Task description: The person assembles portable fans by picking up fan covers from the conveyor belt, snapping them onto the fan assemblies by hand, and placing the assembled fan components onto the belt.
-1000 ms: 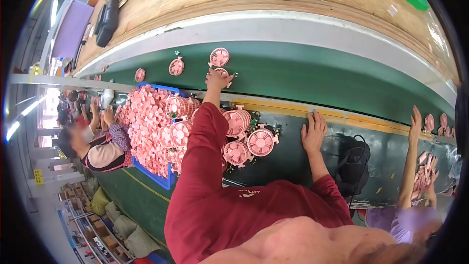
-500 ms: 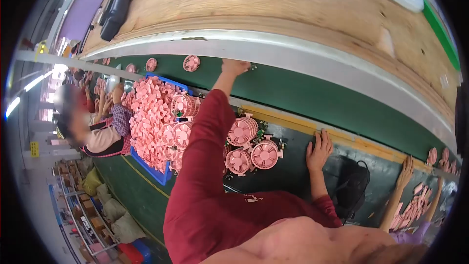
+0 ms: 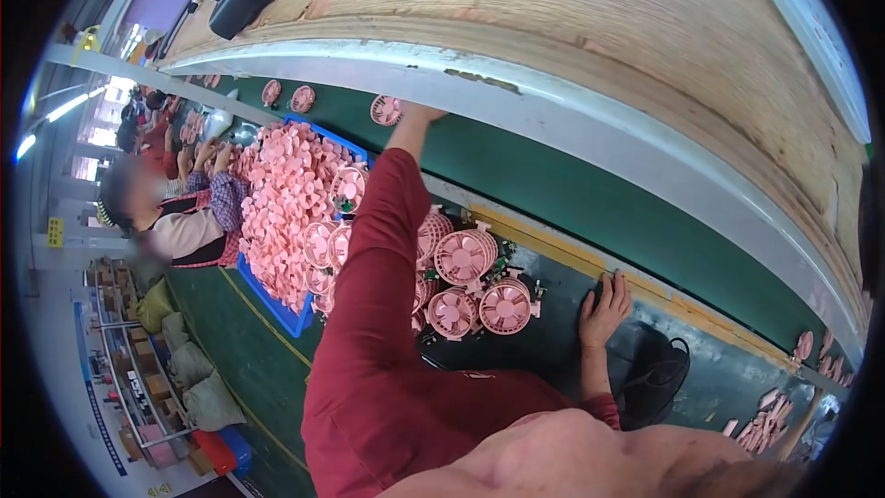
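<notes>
My left hand reaches over the green conveyor belt, its fingertips hidden under the metal shelf edge. Just left of it, close to the fingers, is a round pink fan housing; whether they touch I cannot tell. My right hand rests by the yellow-taped table edge, fingers apart and slightly bent, with nothing seen in it. Between my arms stand several stacked pink fan units with small circuit boards attached. Left of my left arm, a blue tray is heaped with pink fan blades.
A wooden shelf with a metal edge overhangs the belt. A black bag-like item lies beside my right forearm. Pink strips are piled at the right. A co-worker in a checked sleeve sits at the left.
My left hand has shifted left and farther under the shelf edge, and the nearest fan housing is now closer to it. A co-worker's hand at the right has left view. The camera has shifted slightly.
</notes>
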A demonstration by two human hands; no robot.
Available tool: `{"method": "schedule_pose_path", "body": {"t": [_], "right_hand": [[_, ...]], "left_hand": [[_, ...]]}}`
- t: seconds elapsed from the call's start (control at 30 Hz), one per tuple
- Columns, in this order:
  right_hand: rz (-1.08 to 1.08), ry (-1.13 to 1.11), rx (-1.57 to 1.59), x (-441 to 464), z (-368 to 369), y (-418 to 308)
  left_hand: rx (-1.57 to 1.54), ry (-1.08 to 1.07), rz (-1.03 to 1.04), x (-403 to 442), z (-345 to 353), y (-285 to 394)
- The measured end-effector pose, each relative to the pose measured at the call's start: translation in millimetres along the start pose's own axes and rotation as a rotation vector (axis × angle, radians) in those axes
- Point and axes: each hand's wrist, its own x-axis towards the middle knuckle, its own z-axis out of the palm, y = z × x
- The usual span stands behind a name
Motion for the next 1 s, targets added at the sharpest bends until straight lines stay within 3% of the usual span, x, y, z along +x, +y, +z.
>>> {"method": "schedule_pose_path", "body": {"t": [0.23, 0.3, 0.63, 0.7, 0.73, 0.8, 0.9, 1.0], "right_hand": [[0.010, -0.017, -0.034, 0.8, 0.5, -2.7], [0.010, -0.030, -0.047, 0.8, 1.2, -3.2], [0.012, 0.000, -0.029, -0.7, 4.9, -2.0], [0.005, -0.011, -0.049, -0.7, 6.9, 3.3], [0.099, -0.084, -0.060, -5.4, 10.7, 3.0], [0.086, 0.003, 0.070, -10.0, 18.1, 7.4], [0.078, 0.005, 0.030, -4.0, -2.0, 1.5], [0.052, -0.040, 0.025, -3.7, -3.5, 4.3]], "left_hand": [[-0.157, -0.282, -0.350, -8.8, -84.1, -40.0], [-0.091, -0.287, -0.036, 14.2, -68.4, -61.1], [-0.116, -0.260, 0.134, 104.4, -49.3, -33.7], [-0.055, -0.366, 0.286, 71.3, -14.9, -34.7], [-0.012, -0.446, 0.384, 51.8, 0.8, -41.4], [0.066, -0.641, 0.600, 35.7, 18.6, -66.1], [0.120, -0.882, 0.884, 92.1, 17.8, -91.1], [0.106, -0.973, 1.032, 141.7, 23.9, -65.3]]}}
